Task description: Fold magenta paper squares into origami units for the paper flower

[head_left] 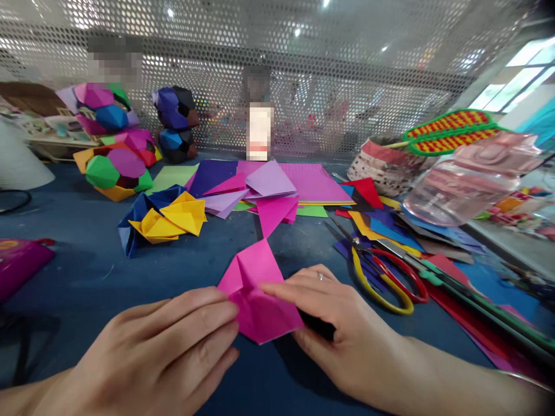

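A bright pink folded sheet of origami paper (pixel 260 312) lies at the front middle, with raised creases and flaps in its upper half. My left hand (pixel 173 341) grips its left edge, the fingers held together and the thumb mostly hidden beneath them. On the other side my right hand (pixel 333 323) has its index finger laid across the top of the paper and its thumb at the lower right corner. A ring sits on one finger of this hand. Just beyond the folded sheet is a loose pile of pink and lilac paper pieces (pixel 273 182).
Yellow folded units (pixel 173 219) and blue ones (pixel 134 216) lie left of centre. Coloured paper balls (pixel 117 167) stand behind them. To the right are scissors (pixel 381 277), paper scraps, a clear pink bottle (pixel 459 185) and a fabric basket (pixel 381 164). A perforated metal screen (pixel 208 86) closes the back.
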The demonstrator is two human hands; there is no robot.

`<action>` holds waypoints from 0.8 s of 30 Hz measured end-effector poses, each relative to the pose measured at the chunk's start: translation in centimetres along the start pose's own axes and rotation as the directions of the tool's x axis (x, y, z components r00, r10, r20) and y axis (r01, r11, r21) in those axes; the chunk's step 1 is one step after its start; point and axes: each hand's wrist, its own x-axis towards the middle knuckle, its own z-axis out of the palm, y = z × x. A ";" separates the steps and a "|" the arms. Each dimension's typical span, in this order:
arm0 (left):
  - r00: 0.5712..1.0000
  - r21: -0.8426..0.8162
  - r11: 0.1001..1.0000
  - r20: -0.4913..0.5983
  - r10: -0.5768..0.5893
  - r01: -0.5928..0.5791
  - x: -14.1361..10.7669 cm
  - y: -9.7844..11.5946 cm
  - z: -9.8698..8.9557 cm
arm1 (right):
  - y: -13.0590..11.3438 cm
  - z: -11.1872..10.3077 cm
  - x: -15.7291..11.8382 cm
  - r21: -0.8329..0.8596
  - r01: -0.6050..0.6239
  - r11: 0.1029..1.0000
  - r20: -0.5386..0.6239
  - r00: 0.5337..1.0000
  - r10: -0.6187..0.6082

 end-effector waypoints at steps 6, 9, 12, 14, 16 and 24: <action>0.988 -0.057 0.991 0.097 0.123 -0.117 1.0 -0.6 0.1 | 0.2 0.2 -0.2 -0.253 0.124 0.960 -0.056 0.988 -0.142; 0.985 -0.085 0.989 0.114 0.127 -0.117 0.7 -0.8 0.1 | -0.4 -0.2 -0.3 -0.333 0.159 0.930 -0.028 0.984 -0.178; 0.975 -0.100 0.982 0.135 0.174 -0.161 0.4 -0.8 0.1 | -0.5 -0.4 -0.2 -0.304 0.260 0.917 0.081 0.966 -0.247; 0.973 -0.122 0.977 0.130 0.189 -0.174 0.4 -0.6 0.2 | -0.3 -0.6 0.0 -0.200 0.304 0.931 0.159 0.948 -0.276; 0.983 -0.168 0.978 0.111 0.143 -0.123 0.6 -0.4 0.4 | 0.1 -0.9 0.2 -0.102 0.314 0.944 0.216 0.933 -0.287; 0.984 -0.293 0.941 0.012 0.180 -0.168 1.4 -0.3 0.6 | 1.2 -1.7 0.6 0.165 0.186 0.969 0.274 0.935 -0.226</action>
